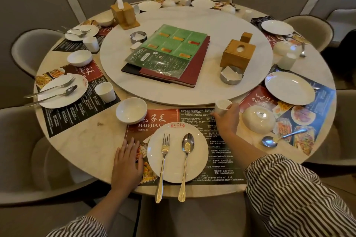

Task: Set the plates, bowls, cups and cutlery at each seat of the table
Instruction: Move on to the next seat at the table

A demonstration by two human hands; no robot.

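One round marble bench [81,140] fills the view, ringed by grey chairs, with a white turntable [192,90] at its middle carrying a stack of menus [167,54], two wooden tissue boxes and two metal ashtrays. At the near seat a printed placemat [217,150] holds a white plate [173,167], and on that plate a fork [163,159] lies left of a spoon [186,156], handles pointing toward the person and overhanging the bench edge. A white bowl [131,110] stands upright at the far left corner of this mat. The right hand [227,119], in a striped sleeve, grips a small white cup [223,106] at the far right of the mat, close to the turntable's rim. The left hand [128,161] lies flat with straight fingers on the mat's left edge, just beside the plate. To the right, an upturned bowl [259,119] sits near a loose spoon [277,138].
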